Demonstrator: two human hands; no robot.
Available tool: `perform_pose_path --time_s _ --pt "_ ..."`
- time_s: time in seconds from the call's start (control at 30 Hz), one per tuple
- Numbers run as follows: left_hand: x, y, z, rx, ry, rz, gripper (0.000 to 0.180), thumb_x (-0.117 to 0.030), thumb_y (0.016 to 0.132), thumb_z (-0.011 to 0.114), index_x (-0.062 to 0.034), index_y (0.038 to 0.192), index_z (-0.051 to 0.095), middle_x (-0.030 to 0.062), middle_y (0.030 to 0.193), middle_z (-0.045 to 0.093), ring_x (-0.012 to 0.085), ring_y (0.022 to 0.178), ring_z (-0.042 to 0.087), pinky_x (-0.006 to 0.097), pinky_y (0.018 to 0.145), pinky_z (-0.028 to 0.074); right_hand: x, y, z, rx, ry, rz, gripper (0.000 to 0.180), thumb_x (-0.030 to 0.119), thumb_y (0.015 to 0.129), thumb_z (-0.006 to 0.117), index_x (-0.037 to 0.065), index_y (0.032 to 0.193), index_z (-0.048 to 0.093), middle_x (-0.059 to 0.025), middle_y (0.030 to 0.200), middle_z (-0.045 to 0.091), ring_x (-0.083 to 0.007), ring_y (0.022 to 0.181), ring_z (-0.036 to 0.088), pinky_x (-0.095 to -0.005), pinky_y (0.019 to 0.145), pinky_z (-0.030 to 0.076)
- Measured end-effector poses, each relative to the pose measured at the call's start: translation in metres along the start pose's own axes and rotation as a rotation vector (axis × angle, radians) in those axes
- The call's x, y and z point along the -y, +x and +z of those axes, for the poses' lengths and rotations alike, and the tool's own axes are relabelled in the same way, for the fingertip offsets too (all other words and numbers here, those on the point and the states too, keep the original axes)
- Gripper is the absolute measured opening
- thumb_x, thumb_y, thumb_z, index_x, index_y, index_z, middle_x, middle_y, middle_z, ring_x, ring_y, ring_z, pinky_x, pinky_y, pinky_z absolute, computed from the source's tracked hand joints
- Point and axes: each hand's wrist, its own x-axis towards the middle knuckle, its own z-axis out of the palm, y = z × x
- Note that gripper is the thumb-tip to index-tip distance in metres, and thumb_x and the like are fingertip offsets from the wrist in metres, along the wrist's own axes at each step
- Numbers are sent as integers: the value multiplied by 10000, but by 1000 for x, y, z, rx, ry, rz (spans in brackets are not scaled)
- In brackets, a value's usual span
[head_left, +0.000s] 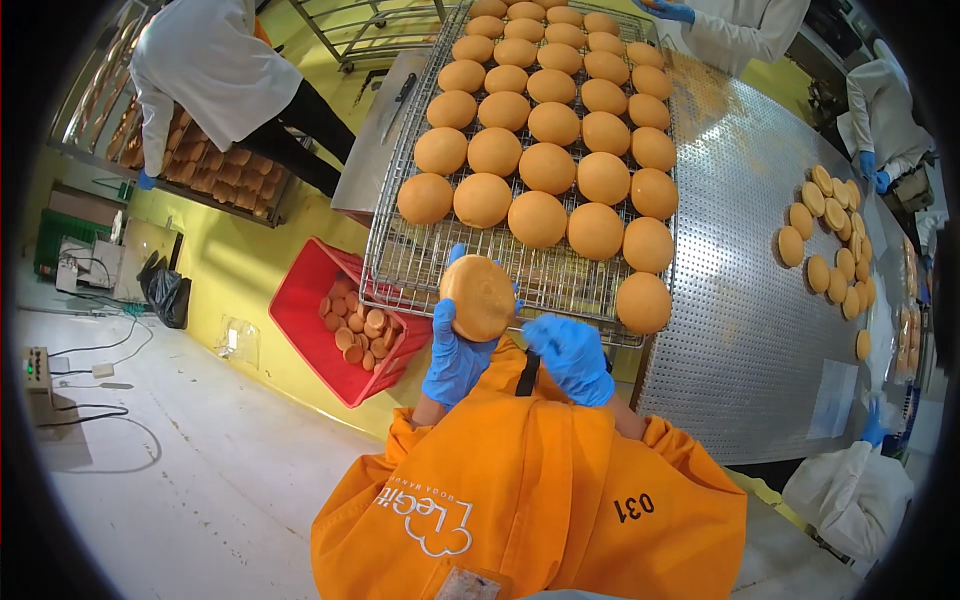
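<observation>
My blue-gloved left hand (455,355) grips a round golden-brown sponge cake (478,297), holding it up at the near edge of a wire rack (545,285). Close to that cake's right side is my gloved right hand (572,358), its fingers curled together. Whatever those fingers pinch, if anything, is hidden from me. Rows of similar round cakes (537,219) cover most of the rack, and a single cake (643,303) sits at its near right corner.
Left of the rack stands a red crate (300,310) with small round pieces (352,325). A knife (400,103) lies on a side table. More cakes (833,215) are on the perforated metal table (740,250) at right. Several white-coated people work around.
</observation>
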Motion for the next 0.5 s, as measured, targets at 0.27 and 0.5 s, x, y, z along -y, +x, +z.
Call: perform_pose_path --time_s 0.27,0.5 --pt "0 3 -19 -61 -293 -410 726 -585 844 547 -180 1423 379 151 1363 472 366 1205 496 593 983 421 4 6 -8 100 -325 -239 268 363 869 612 158 705 556 -42 567 506 -218 498 551 -351 437 433" --pt "4 3 -11 -37 -282 -482 669 -555 853 538 -169 1389 437 124 1341 517 328 1178 530 540 956 458 -2 -7 -10 27 -322 -67 315 346 868 633 116 673 541 -75 571 497 -262 511 534 -375 457 416"
